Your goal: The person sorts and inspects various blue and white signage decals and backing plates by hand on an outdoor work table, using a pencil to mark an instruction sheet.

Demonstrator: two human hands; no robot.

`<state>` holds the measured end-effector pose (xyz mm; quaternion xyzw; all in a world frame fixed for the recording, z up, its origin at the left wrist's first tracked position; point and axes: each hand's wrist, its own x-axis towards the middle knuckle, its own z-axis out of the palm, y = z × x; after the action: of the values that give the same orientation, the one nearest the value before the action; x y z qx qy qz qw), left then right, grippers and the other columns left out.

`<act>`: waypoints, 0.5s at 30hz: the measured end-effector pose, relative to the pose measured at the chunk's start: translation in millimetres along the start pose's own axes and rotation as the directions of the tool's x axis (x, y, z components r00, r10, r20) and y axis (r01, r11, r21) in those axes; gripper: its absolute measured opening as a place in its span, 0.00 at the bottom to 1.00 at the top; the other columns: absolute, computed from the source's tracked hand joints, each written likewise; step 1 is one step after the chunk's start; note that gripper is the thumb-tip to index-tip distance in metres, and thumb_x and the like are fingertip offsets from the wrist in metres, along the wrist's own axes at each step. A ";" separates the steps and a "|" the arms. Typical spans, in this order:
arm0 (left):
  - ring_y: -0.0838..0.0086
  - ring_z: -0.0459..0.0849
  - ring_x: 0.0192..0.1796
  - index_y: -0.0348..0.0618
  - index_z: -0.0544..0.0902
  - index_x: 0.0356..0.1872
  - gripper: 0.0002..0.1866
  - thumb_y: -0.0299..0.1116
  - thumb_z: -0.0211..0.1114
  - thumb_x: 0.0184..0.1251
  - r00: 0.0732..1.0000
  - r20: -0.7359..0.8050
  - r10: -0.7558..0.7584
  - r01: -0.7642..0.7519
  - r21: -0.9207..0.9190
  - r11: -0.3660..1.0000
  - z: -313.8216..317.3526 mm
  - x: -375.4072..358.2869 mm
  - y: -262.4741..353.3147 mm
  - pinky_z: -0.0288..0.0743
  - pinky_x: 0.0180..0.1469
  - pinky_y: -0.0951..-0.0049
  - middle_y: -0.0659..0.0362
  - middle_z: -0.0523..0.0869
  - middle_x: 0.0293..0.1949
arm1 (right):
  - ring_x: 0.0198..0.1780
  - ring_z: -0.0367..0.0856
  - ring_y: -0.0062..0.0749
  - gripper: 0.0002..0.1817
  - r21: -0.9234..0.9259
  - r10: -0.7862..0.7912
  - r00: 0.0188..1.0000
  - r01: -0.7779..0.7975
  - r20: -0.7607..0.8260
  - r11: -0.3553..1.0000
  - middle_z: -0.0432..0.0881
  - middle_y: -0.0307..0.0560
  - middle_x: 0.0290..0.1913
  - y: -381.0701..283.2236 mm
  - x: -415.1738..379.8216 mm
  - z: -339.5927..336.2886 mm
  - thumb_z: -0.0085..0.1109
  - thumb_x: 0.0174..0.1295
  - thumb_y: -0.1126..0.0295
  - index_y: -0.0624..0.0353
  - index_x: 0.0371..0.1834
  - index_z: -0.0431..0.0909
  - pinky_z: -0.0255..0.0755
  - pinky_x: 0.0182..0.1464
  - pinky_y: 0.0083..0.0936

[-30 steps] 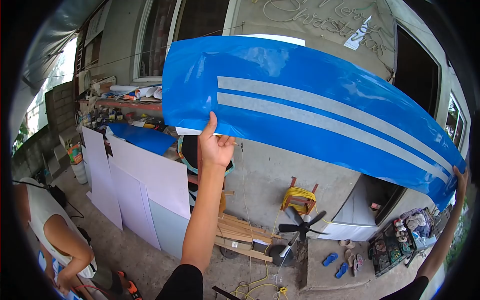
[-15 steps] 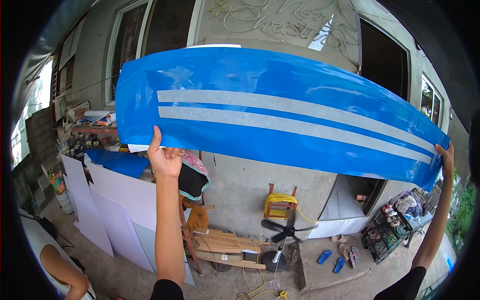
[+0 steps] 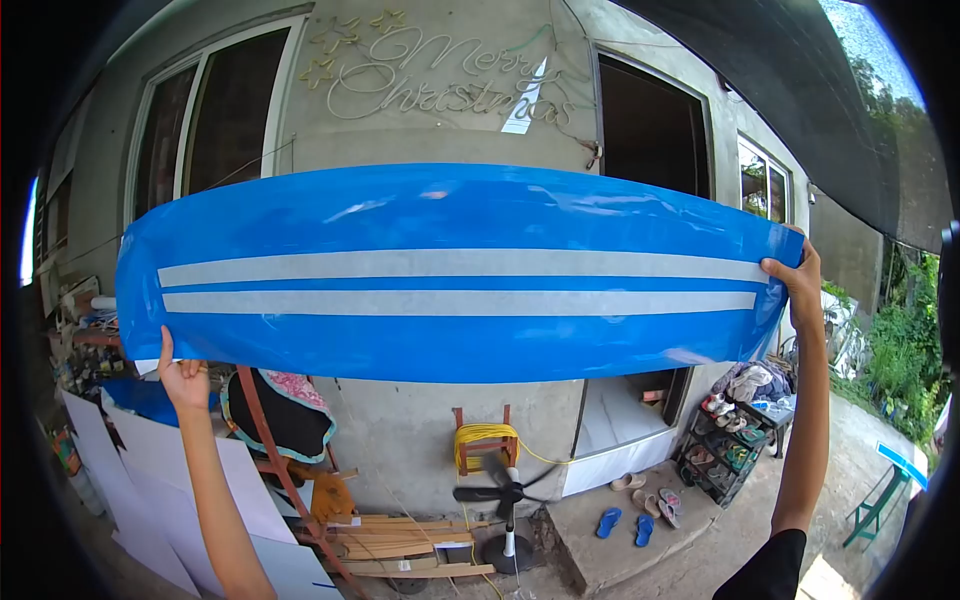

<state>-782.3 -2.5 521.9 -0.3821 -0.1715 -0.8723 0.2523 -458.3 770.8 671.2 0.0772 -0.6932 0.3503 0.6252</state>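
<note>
A long, glossy blue sheet (image 3: 450, 215) spans the view in front of me, with two pale whitish strips (image 3: 460, 265) running lengthwise along it. My left hand (image 3: 185, 378) grips its lower left edge, thumb on the front face and fingers curled behind. At the right end, my right hand (image 3: 797, 278) pinches the edge, thumb in front and the other fingers behind. The sheet hangs roughly level and bows slightly. Both arms are stretched out, and the wall behind is partly hidden by the sheet.
A black fan (image 3: 508, 492) stands below the sheet, near stacked wood strips (image 3: 400, 545) and coiled yellow cord (image 3: 487, 440). White panels (image 3: 180, 470) lean at left. Slippers (image 3: 642, 530) lie on the step beside a shoe rack (image 3: 715, 460). A green stool (image 3: 880, 505) is at far right.
My view has swung right, so the sheet and both hands appear further left and lower. The sheet looks more level than before. Both hands keep their hold.
</note>
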 end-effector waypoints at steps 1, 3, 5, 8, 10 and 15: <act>0.85 0.55 0.11 0.36 0.76 0.46 0.12 0.36 0.57 0.72 1.000 0.024 -0.003 0.003 -0.005 1.000 -10.8 4.0 4.9 0.55 0.15 0.86 0.58 0.84 0.34 | 0.42 0.81 0.30 0.37 0.011 -0.014 1.000 0.015 -0.021 1.000 0.82 0.46 0.43 -6.3 -3.8 5.4 0.79 0.38 0.65 0.63 0.55 0.73 0.75 0.50 0.24; 0.85 0.55 0.11 0.36 0.76 0.45 0.12 0.36 0.57 0.72 1.000 0.026 0.008 -0.008 -0.002 1.000 -20.1 5.7 7.0 0.55 0.15 0.86 0.58 0.84 0.32 | 0.42 0.81 0.34 0.39 0.031 -0.020 1.000 0.020 -0.012 0.999 0.81 0.47 0.42 -6.6 -4.8 5.8 0.80 0.36 0.65 0.61 0.55 0.72 0.76 0.50 0.28; 0.85 0.55 0.11 0.36 0.76 0.45 0.11 0.35 0.58 0.72 1.000 -0.020 0.023 -0.023 0.023 0.999 -16.3 5.2 8.3 0.55 0.14 0.86 0.58 0.84 0.32 | 0.42 0.81 0.34 0.40 0.034 -0.026 1.000 0.026 0.001 0.999 0.81 0.48 0.42 -10.8 -7.6 6.3 0.81 0.34 0.63 0.61 0.55 0.73 0.77 0.49 0.29; 0.86 0.55 0.11 0.37 0.76 0.45 0.12 0.36 0.59 0.71 0.994 -0.104 0.039 -0.030 0.084 0.996 -8.8 -2.7 7.6 0.56 0.14 0.86 0.58 0.85 0.34 | 0.41 0.82 0.34 0.41 0.026 -0.027 1.000 0.027 -0.003 0.999 0.82 0.48 0.41 -13.7 -9.2 6.4 0.82 0.32 0.62 0.61 0.54 0.73 0.78 0.49 0.29; 0.86 0.55 0.11 0.38 0.76 0.44 0.11 0.36 0.60 0.71 0.985 -0.165 0.057 -0.040 0.103 0.994 -2.7 -6.0 5.2 0.55 0.14 0.86 0.60 0.84 0.32 | 0.41 0.82 0.34 0.42 0.042 -0.038 0.999 0.037 0.003 0.998 0.82 0.48 0.40 -16.2 -8.4 7.5 0.82 0.31 0.62 0.61 0.54 0.73 0.78 0.48 0.30; 0.86 0.56 0.11 0.41 0.77 0.43 0.10 0.36 0.60 0.71 0.992 -0.123 0.032 -0.020 0.096 0.995 -16.1 -4.5 2.7 0.54 0.14 0.86 0.63 0.82 0.29 | 0.40 0.82 0.33 0.40 0.038 -0.057 0.998 0.056 0.012 0.998 0.82 0.46 0.38 -21.3 -9.9 6.7 0.82 0.31 0.61 0.60 0.52 0.74 0.78 0.48 0.29</act>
<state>-787.5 -11.2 508.3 -0.3168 -0.1915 -0.8820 0.2916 -450.2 747.8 670.5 0.1107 -0.6881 0.3450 0.6287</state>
